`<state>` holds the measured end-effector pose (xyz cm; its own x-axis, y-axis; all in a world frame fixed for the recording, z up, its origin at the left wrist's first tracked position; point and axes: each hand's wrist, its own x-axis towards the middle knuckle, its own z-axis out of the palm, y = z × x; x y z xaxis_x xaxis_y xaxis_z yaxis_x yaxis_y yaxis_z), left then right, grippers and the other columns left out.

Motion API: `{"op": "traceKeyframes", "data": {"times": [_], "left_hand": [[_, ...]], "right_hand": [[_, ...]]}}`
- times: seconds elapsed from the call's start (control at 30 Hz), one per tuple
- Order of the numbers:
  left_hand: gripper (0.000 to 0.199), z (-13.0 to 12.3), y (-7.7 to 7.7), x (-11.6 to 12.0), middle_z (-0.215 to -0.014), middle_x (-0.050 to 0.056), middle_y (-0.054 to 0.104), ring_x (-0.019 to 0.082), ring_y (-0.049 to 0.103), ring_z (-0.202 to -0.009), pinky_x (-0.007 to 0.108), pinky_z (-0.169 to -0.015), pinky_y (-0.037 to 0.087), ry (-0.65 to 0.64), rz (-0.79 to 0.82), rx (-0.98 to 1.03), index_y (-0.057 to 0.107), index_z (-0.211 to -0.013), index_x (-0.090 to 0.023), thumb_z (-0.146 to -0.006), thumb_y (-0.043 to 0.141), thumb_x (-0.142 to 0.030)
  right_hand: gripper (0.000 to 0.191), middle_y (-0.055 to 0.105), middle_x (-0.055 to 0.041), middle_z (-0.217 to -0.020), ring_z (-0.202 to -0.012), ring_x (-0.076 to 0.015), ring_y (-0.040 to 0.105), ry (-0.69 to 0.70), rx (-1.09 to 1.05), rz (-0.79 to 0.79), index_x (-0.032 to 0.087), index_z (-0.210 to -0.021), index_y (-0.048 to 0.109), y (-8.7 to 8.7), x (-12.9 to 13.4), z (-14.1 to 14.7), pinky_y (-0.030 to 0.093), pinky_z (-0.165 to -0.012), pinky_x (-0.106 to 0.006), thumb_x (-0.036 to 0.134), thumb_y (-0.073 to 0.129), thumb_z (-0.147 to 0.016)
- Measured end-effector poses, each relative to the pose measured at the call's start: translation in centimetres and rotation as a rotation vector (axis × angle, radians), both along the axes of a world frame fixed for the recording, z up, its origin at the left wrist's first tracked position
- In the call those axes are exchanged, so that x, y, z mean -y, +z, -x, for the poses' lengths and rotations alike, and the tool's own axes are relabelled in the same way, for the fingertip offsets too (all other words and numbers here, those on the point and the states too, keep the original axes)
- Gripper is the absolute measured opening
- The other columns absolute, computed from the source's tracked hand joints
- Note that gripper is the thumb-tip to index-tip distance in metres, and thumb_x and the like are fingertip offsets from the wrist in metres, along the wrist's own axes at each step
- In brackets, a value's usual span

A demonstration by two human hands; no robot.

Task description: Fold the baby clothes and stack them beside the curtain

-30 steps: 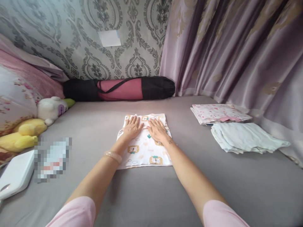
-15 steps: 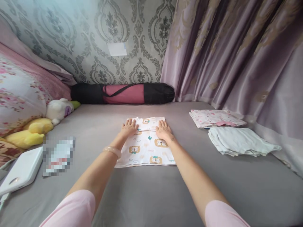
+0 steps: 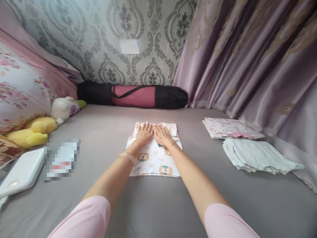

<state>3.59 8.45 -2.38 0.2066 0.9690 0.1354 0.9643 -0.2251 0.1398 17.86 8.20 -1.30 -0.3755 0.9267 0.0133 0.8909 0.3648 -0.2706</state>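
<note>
A white cloth garment (image 3: 155, 165) printed with tan lion faces and green sprigs lies folded in front of me. My left hand (image 3: 145, 133) rests flat on its far part, fingers stretched forward. Close beside it, my right hand (image 3: 162, 134) also presses flat on the fabric, fingers extended. Both hands touch the cloth near the middle of its far fold, and neither grips it. The hands hide part of the fold edge.
Folded pink-patterned cloths (image 3: 230, 127) and pale folded cloths (image 3: 257, 155) lie at right. A black and pink bag (image 3: 133, 96) lies along the wall. Left are plush toys (image 3: 34, 132), a white power bank (image 3: 22, 172) and a blurred packet (image 3: 61, 160). A grey sheet (image 3: 99, 132) covers the surface.
Both hands have slid inward from the garment's sides to its middle, coming almost together. The view has turned slightly, so surroundings sit a little differently.
</note>
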Motion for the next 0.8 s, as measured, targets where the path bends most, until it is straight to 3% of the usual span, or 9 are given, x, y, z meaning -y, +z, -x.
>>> {"op": "traceKeyframes", "data": {"times": [0.17, 0.23, 0.37, 0.5, 0.6, 0.8], "left_hand": [[0.057, 0.8, 1.3, -0.6, -0.158, 0.015, 0.029, 0.031, 0.024, -0.146, 0.053, -0.117, 0.019, -0.03, 0.165, -0.031, 0.033, -0.149, -0.013, -0.099, 0.027, -0.039], [0.056, 1.4, 1.5, -0.6, -0.158, 0.013, 0.031, 0.028, 0.025, -0.146, 0.05, -0.118, 0.019, -0.018, 0.127, -0.04, 0.034, -0.149, -0.015, -0.099, 0.028, -0.039], [0.057, 2.2, 0.9, -0.3, -0.157, 0.016, 0.032, 0.028, 0.021, -0.147, 0.046, -0.118, 0.018, 0.092, -0.015, -0.021, 0.033, -0.148, -0.011, -0.1, 0.022, -0.038], [0.061, 2.7, 0.9, -0.6, -0.157, 0.019, 0.029, 0.032, 0.02, -0.147, 0.049, -0.115, 0.024, 0.082, 0.138, -0.001, 0.032, -0.148, -0.008, -0.099, 0.023, -0.042], [0.062, 3.8, 1.0, -0.7, -0.158, 0.019, 0.027, 0.03, 0.02, -0.147, 0.049, -0.116, 0.022, 0.076, 0.127, 0.008, 0.032, -0.148, -0.009, -0.099, 0.023, -0.045], [0.067, 6.0, -0.2, -0.1, -0.161, 0.013, 0.022, 0.03, 0.018, -0.148, 0.051, -0.119, 0.015, 0.074, 0.147, 0.102, 0.026, -0.152, -0.011, -0.098, 0.016, -0.049]], "right_hand": [[0.059, 0.02, -0.0042, -0.162, -0.149, -0.0182, 0.011, 0.03, -0.032, 0.144, 0.014, -0.154, 0.026, 1.9, -0.7, -0.9, 0.006, -0.12, -0.038, 0.037, 0.018, -0.1], [0.06, 0.021, -0.0073, -0.161, -0.149, -0.0185, 0.013, 0.007, -0.044, 0.114, 0.011, -0.153, 0.027, 2.1, -0.7, -1.5, 0.007, -0.12, -0.037, 0.037, 0.017, -0.101], [0.061, 0.02, -0.0118, -0.161, -0.149, -0.0209, 0.011, -0.139, 0.004, -0.065, 0.004, -0.153, 0.026, 0.9, -0.5, -2.5, 0.002, -0.12, -0.038, 0.034, 0.021, -0.1], [0.062, 0.015, -0.0105, -0.162, -0.149, -0.0214, 0.011, -0.155, 0.057, 0.009, 0.005, -0.153, 0.023, 0.3, -0.8, -3.0, 0.004, -0.121, -0.039, 0.035, 0.022, -0.099], [0.062, 0.013, -0.0107, -0.162, -0.15, -0.0221, 0.01, -0.122, 0.058, 0.063, 0.006, -0.154, 0.023, 0.8, -1.1, -3.9, 0.007, -0.121, -0.039, 0.037, 0.022, -0.1], [0.061, 0.017, -0.0139, -0.161, -0.15, -0.0247, 0.01, -0.25, 0.0, 0.019, 0.002, -0.152, 0.026, 0.4, -1.1, -5.7, 0.007, -0.121, -0.04, 0.034, 0.023, -0.099]]}}
